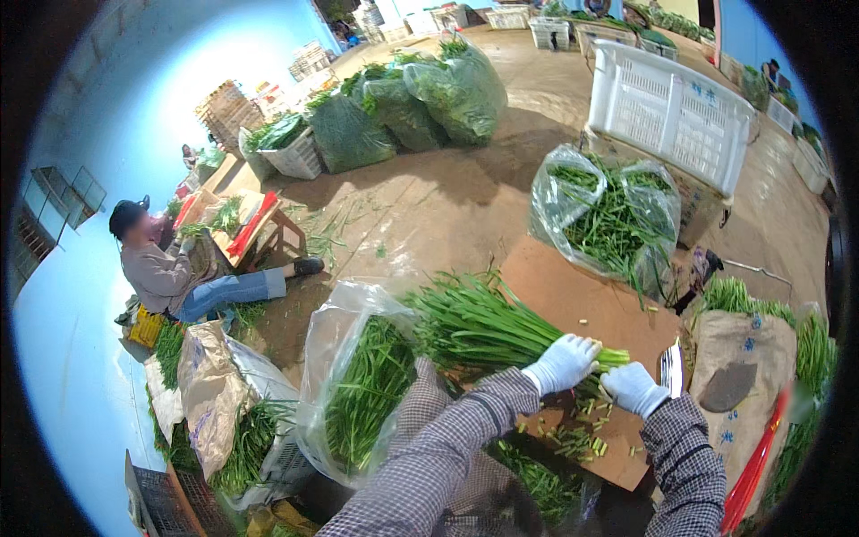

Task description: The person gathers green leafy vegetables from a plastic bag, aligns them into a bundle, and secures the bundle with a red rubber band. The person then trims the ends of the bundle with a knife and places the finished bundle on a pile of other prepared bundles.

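My left hand (562, 362), in a white glove, grips a thick bundle of long flat-leaved green stalks (490, 322) close to its pale cut ends. The leaves point away to the left, over a brown board (564, 282). Beside those pale ends is my right hand (634, 388), also gloved, with its fingers curled; whether it holds anything is hidden. A shiny metal piece (671, 369), blade-like, shows just past the right hand at the board's edge. Short cut stem pieces (580, 436) lie scattered on the board below both hands.
Clear plastic bags of greens stand left (369, 389) and beyond the board (611, 215). At right, a sack (745, 396) with writing lies among stalks, near red ties (755, 463). A white crate (671, 114) stands behind. A seated person (161, 262) works at a low table (248, 228).
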`<state>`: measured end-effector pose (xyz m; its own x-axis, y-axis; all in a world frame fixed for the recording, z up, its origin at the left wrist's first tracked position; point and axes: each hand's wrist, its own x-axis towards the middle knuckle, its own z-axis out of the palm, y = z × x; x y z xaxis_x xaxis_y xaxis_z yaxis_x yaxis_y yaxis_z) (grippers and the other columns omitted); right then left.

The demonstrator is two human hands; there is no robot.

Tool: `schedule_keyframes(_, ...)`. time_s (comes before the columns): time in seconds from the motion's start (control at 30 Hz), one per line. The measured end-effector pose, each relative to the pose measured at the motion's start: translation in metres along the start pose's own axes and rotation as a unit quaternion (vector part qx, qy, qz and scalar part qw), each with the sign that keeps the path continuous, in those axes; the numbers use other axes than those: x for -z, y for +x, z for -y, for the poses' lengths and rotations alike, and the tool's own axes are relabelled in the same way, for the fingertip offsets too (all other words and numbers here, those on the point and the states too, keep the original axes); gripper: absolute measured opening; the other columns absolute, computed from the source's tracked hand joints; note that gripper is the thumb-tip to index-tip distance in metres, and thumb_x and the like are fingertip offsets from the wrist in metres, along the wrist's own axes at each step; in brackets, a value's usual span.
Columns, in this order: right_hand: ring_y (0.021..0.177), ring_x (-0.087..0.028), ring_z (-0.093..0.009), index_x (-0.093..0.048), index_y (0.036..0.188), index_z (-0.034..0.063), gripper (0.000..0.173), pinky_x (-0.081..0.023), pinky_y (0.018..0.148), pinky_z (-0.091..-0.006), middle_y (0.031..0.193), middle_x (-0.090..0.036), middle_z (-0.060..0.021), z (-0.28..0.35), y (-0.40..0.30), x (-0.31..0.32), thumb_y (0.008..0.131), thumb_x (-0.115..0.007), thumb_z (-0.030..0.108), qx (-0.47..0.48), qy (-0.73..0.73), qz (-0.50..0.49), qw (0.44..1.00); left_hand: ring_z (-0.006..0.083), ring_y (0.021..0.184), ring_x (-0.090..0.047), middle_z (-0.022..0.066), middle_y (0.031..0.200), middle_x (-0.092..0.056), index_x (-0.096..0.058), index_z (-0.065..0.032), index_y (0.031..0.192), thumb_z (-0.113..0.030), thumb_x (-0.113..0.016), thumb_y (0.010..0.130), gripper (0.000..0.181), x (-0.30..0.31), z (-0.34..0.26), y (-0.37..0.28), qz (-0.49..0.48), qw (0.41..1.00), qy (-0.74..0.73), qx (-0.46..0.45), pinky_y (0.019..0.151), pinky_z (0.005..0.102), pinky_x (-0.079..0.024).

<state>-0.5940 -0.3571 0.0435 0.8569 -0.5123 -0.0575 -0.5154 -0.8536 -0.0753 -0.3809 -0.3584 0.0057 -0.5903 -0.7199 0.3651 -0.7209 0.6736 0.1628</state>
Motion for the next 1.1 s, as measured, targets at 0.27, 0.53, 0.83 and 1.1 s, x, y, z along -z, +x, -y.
schedule_keyframes(0.27, 0.060, -0.064, -0.028, -0.062, 0.067, 0.0105, 0.022, -0.051, 0.055, -0.0419, 0.063, -0.063, -0.0085, -0.010, -0.014, -0.021, 0.085, -0.058, 0.024, 0.043, -0.047, -0.008, 0.998, 0.0265, 0.093, -0.062, 0.0131, 0.101, -0.062, -0.057, 0.0003, 0.118, -0.031, -0.060, 0.088, 0.044, -0.009, 0.000, -0.006, -0.013, 1.000, 0.009, -0.017, 0.084, 0.0383, -0.048)
schedule_keyframes(0.53, 0.062, -0.061, -0.024, -0.065, 0.086, 0.0006, 0.013, -0.049, 0.059, -0.0359, 0.071, -0.063, -0.0187, 0.025, -0.173, -0.040, 0.087, -0.067, 0.014, -0.448, 0.266, -0.281, 0.806, 0.0387, 0.112, -0.055, 0.0219, 0.119, -0.058, -0.052, 0.0022, 0.125, -0.051, -0.076, 0.072, 0.079, 0.025, -0.001, 0.004, 0.141, 0.987, -0.077, 0.005, 0.097, 0.0479, -0.042)
schedule_keyframes(0.83, 0.116, -0.054, -0.037, -0.061, 0.118, 0.0031, 0.034, -0.040, 0.105, -0.0473, 0.122, -0.059, -0.0192, 0.158, -0.093, -0.160, 0.087, -0.065, 0.017, -0.459, 0.204, -0.361, 0.786, 0.0283, 0.109, -0.058, 0.0135, 0.116, -0.059, -0.041, -0.0033, 0.138, -0.036, -0.084, 0.061, 0.094, 0.038, -0.012, 0.023, 0.188, 0.980, 0.048, 0.048, 0.090, 0.0399, -0.047)
schedule_keyframes(1.1, 0.123, -0.051, -0.036, -0.052, 0.134, 0.0055, 0.045, -0.036, 0.107, -0.0485, 0.134, -0.054, -0.0186, 0.102, -0.099, -0.142, 0.093, -0.059, 0.024, -0.482, 0.173, -0.366, 0.777, 0.0393, 0.084, -0.062, 0.0210, 0.089, -0.062, -0.059, -0.0032, 0.097, -0.027, -0.082, 0.061, 0.049, 0.116, 0.011, -0.038, 0.081, 0.983, -0.060, 0.156, 0.075, 0.0473, -0.052)
